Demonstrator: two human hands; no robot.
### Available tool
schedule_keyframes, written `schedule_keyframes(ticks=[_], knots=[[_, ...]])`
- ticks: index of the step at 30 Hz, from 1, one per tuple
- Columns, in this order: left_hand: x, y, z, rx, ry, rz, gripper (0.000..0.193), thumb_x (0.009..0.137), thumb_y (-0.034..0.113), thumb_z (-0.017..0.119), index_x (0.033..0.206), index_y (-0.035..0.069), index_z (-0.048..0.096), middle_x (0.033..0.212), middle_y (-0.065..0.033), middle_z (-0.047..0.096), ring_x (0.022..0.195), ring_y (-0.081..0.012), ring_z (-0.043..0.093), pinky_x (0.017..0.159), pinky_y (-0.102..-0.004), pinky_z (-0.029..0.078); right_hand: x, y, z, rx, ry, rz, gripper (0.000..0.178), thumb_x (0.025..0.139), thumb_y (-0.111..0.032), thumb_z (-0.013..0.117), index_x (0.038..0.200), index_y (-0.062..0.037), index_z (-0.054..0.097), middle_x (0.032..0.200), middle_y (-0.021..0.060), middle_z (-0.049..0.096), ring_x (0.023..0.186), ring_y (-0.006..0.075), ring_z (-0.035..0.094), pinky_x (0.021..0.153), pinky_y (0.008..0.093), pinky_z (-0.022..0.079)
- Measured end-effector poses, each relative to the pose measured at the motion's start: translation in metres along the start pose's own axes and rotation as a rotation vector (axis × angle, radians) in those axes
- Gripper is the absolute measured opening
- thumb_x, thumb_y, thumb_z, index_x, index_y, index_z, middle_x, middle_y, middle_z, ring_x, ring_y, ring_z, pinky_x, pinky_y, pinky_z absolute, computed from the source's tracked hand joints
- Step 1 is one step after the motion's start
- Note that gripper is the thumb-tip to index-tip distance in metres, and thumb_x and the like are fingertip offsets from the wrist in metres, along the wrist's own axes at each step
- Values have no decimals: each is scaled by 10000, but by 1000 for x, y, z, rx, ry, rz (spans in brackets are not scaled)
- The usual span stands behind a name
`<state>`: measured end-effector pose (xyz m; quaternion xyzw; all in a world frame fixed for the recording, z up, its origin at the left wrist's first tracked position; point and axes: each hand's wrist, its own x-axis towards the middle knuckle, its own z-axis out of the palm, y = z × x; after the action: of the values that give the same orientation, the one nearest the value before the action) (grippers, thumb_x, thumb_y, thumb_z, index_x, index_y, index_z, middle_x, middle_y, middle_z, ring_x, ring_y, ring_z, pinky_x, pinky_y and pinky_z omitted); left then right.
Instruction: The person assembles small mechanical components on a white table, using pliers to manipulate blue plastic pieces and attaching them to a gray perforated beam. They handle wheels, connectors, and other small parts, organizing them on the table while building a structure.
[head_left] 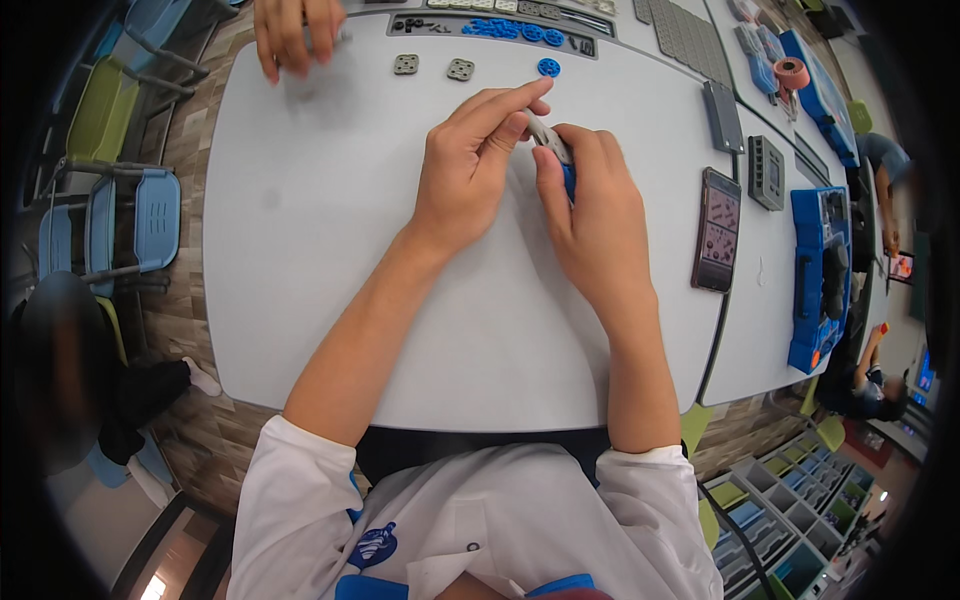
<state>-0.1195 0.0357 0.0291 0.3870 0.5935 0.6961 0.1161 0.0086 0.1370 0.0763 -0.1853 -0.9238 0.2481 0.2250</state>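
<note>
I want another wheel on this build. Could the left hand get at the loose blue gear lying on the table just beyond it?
Probably yes: the blue gear lies apart from the left hand, on bare table, with nothing between.

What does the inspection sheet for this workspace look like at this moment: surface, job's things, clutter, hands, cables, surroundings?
Surface: white table, mostly bare near the person.
Job's things: small grey and blue assembly held between both hands; loose blue gear and two grey square plates beyond them; parts tray with blue gears at the far edge.
Clutter: phone, grey block, blue case, tape roll on the right.
Hands: left hand and right hand both pinch the assembly; another person's hand rests at the far edge.
Cables: nothing seen.
Surroundings: blue and green chairs left, shelving lower right.
</note>
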Motion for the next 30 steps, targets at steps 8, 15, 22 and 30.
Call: schedule_keyframes(ticks=[8, 15, 22, 30], knots=[[-9, 4, -7, 120, 160, 8, 288, 1197, 163, 568, 1265, 13, 805, 1152, -67, 745, 989, -121, 655, 845, -274, 549, 4, -3, 5, -142, -88, -36, 405, 1133, -457, 653, 1043, -62, 649, 634, 100, 702, 521, 362, 691, 480, 470, 520], [4, 21, -17, 223, 394, -89, 270, 1186, 146, 580, 1198, 4, 809, 1177, -47, 769, 931, -79, 602, 806, -238, 501, -4, -11, 10, -177, -63, 46, 407, 1138, -453, 647, 1055, -54, 642, 655, 123, 707, 545, 370, 700, 508, 474, 535], [14, 3, -75, 101, 275, -227, 296, 1184, 245, 607, 1195, 27, 807, 1032, 33, 701, 846, -28, 479, 775, -211, 413, -3, -1, 13, -84, -107, 146, 382, 1136, -429, 658, 1075, -53, 634, 646, 134, 679, 567, 396, 689, 529, 503, 515], [17, 5, -36, 23, 12, -322, 265, 1037, 294, 843, 1069, 32, 823, 830, 87, 594, 745, -32, 466, 677, -236, 413, -1, 7, 13, -101, -48, 66, 369, 1119, -420, 683, 1121, -53, 644, 720, 124, 718, 613, 381, 710, 555, 491, 537]])
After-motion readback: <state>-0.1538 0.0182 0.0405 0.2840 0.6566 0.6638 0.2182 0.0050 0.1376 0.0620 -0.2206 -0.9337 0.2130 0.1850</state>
